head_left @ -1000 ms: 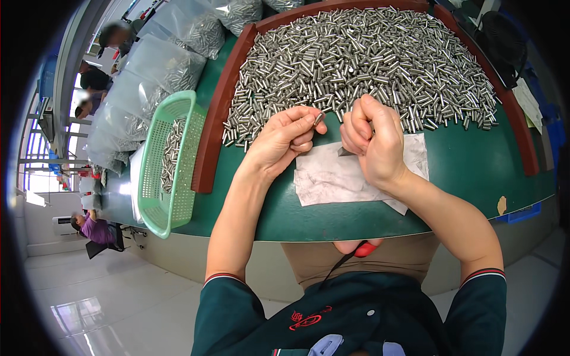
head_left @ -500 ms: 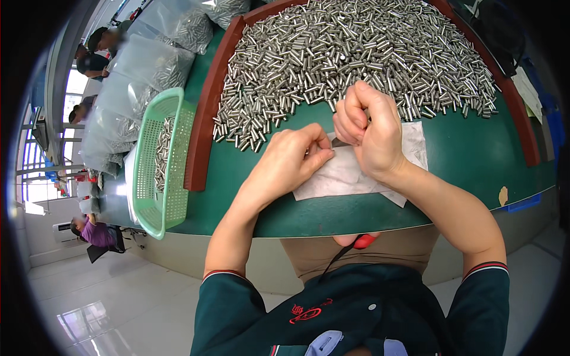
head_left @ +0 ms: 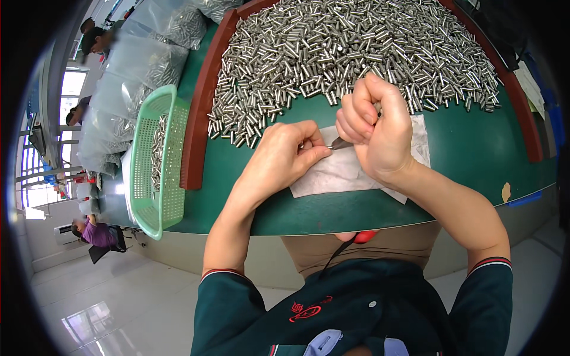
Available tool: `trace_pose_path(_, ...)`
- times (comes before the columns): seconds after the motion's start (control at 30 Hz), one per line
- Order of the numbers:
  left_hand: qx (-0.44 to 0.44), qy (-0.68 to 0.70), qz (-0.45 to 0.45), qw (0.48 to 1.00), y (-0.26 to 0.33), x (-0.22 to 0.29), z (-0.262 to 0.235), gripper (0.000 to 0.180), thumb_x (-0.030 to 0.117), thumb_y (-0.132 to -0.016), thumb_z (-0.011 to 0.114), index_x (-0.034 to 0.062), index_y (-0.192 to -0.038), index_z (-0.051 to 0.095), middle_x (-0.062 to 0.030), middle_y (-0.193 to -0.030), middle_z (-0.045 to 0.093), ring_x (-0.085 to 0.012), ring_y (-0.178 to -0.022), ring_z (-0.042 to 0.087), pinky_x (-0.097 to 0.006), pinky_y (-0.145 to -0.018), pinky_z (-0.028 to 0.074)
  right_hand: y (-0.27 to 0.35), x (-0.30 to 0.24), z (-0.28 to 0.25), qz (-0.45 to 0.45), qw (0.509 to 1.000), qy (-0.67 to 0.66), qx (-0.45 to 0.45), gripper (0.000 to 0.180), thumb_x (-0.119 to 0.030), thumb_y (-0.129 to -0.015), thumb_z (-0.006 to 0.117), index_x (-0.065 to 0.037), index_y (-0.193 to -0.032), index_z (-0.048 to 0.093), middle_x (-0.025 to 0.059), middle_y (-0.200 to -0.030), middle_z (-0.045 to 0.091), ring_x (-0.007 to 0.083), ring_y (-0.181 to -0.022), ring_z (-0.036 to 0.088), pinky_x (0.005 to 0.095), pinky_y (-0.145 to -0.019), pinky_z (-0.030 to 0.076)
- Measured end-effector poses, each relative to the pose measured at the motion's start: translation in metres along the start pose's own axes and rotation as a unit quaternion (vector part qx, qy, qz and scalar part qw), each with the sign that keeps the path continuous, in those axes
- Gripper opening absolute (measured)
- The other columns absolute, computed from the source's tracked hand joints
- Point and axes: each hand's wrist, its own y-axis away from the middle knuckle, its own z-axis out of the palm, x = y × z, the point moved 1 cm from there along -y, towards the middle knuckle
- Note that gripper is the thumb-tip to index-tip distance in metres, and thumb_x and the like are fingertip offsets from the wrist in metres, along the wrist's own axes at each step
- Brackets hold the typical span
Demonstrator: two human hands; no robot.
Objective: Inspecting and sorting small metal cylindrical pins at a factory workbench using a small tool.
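Over a white cloth (head_left: 332, 178), my left hand (head_left: 284, 155) pinches a small metal pin (head_left: 329, 147) between thumb and fingertips; only its end shows. My right hand (head_left: 383, 130) is closed like a fist around a slim tool with a dark, pointed metal tip (head_left: 340, 143). That tip points at the pin and sits close against it; whether they touch I cannot tell. The tool's handle is hidden inside my fingers. Just beyond both hands spreads a large heap of short, shiny metal pins (head_left: 356, 53).
Dark red wooden rails (head_left: 200, 130) border the heap on the green tabletop (head_left: 463, 172). A green perforated basket (head_left: 155, 213) with some pins stands at the left. Clear plastic bags of pins (head_left: 142, 62) line the table behind it. Several people are in the left background.
My right hand has shifted slightly right and tilted, so more of the tool's tip and the pin's end show. My left hand stays nearly in place, still pinching.
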Motion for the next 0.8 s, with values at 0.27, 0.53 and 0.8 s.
trace_pose_path(0.27, 0.005, -0.005, -0.009, 1.000, 0.0012, 0.0018, -0.0007, 0.015, 0.010, -0.072, 0.066, 0.0002, -0.069, 0.055, -0.0018, -0.051, 0.048, -0.0070, -0.047, 0.040, -0.024, -0.044, 0.035, 0.0007, -0.0009, 0.0010, 0.003, 1.000, 0.005, 0.009, 0.033, -0.019, -0.083, 0.032, -0.010, -0.052, 0.027, -0.0014, -0.043, 0.026, 0.0064, -0.038, 0.020, 0.0233, -0.037, 0.015)
trace_pose_path(0.53, 0.009, -0.007, -0.007, 1.000, 0.0012, 0.0010, 0.0006, 0.016, 0.010, -0.072, 0.067, 0.0002, -0.069, 0.055, -0.0019, -0.051, 0.048, -0.0069, -0.047, 0.041, -0.024, -0.044, 0.035, 0.0015, -0.0011, 0.0012, 0.010, 1.000, 0.005, 0.014, 0.033, -0.019, -0.082, 0.033, -0.010, -0.051, 0.027, -0.0012, -0.043, 0.026, 0.0066, -0.038, 0.020, 0.0236, -0.037, 0.015)
trace_pose_path(0.8, 0.012, -0.012, -0.003, 1.000, 0.0003, 0.0016, 0.0010, 0.016, 0.010, -0.071, 0.067, 0.0005, -0.068, 0.055, -0.0020, -0.051, 0.048, -0.0072, -0.047, 0.041, -0.024, -0.044, 0.035, 0.0022, -0.0006, 0.0029, 0.014, 0.999, 0.034, 0.019, 0.040, -0.027, -0.088, 0.029, -0.013, -0.051, 0.026, -0.0027, -0.041, 0.024, 0.0077, -0.038, 0.015, 0.0236, -0.039, 0.016)
